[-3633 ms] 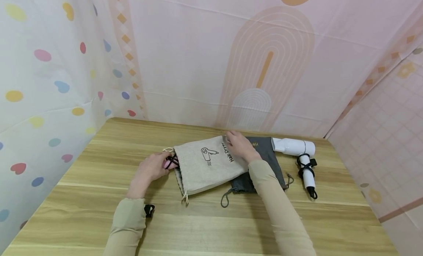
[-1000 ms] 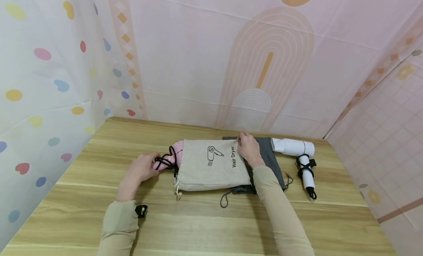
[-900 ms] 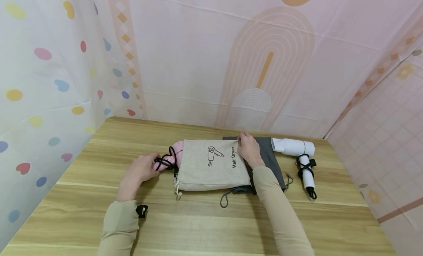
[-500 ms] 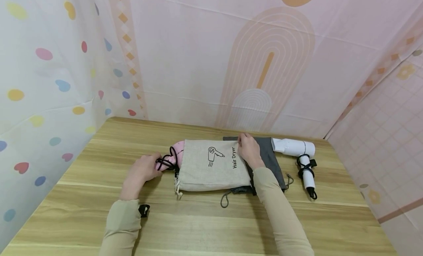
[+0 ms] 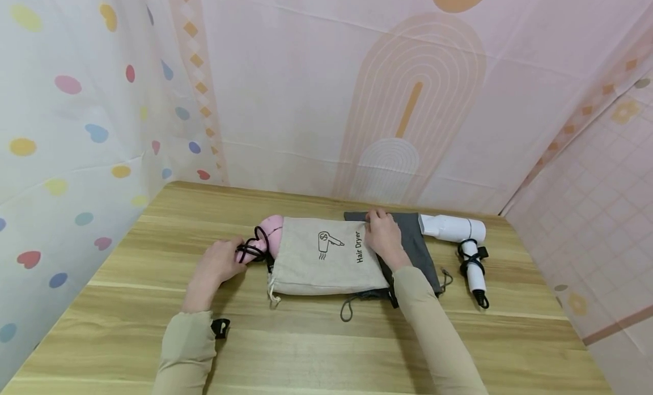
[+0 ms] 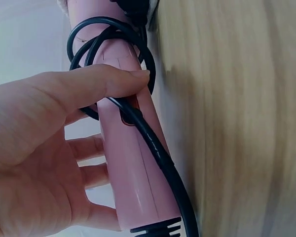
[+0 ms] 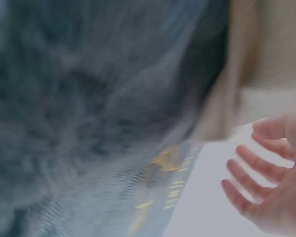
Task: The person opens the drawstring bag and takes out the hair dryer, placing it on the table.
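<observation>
A pink hair dryer (image 5: 275, 229), its black cord looped round it, sticks out of the left mouth of a beige drawstring bag (image 5: 301, 273) printed "Hair Dryer". Its far part is hidden inside the cloth. My left hand (image 5: 218, 264) grips the dryer's handle; in the left wrist view the thumb crosses the pink handle (image 6: 133, 182) and the fingers wrap behind. At the bag's right upper corner is my right hand (image 5: 385, 237). The blurred right wrist view shows that hand (image 7: 281, 187) with loosely bent, spread fingers and nothing between them.
A dark grey drawstring bag (image 5: 418, 253) lies partly under the beige one. To its right, a white hair dryer (image 5: 451, 228) with its cord wound round the handle lies on the wooden table (image 5: 316, 349). Patterned cloth (image 5: 285, 128) hangs behind the table.
The pink dryer has come further out of the beige bag to the left, and the bag has turned straighter. In the last half second my right hand has let go of its corner.
</observation>
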The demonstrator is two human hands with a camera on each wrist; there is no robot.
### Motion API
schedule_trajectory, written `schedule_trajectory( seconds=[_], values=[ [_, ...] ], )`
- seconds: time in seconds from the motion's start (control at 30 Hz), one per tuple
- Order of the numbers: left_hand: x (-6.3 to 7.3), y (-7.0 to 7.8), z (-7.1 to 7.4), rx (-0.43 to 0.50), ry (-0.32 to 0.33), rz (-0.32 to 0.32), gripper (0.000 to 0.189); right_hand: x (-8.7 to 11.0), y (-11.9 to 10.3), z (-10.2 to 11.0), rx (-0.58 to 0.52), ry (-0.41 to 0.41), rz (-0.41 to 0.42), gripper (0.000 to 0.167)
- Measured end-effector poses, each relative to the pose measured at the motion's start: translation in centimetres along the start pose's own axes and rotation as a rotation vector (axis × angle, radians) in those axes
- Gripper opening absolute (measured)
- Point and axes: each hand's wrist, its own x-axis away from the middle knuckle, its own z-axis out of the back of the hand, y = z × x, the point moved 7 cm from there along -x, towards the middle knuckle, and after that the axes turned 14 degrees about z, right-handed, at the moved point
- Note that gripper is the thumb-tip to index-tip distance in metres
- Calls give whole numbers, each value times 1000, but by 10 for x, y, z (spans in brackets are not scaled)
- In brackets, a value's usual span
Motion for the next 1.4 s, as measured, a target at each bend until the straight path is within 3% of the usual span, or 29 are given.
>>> schedule_trajectory(
  seconds=[0.2,0.4,0.8,1.03,1.4],
  values=[
    [-1,-1,0,1,13,10,42,24,-43,6,1,-89,105,35],
    [-2,-1,1,5,20,1,41,50,-70,-4,-21,-234,143,52],
    [-5,-12,5,3,25,6,45,60,-75,-29,-100,-354,209,59],
    [-5,-21,9,7,29,42,47,60,-75,-39,-61,-409,253,57],
    [-3,-37,19,43,125,115,38,56,-81,-42,-55,-446,374,53]
  ],
)
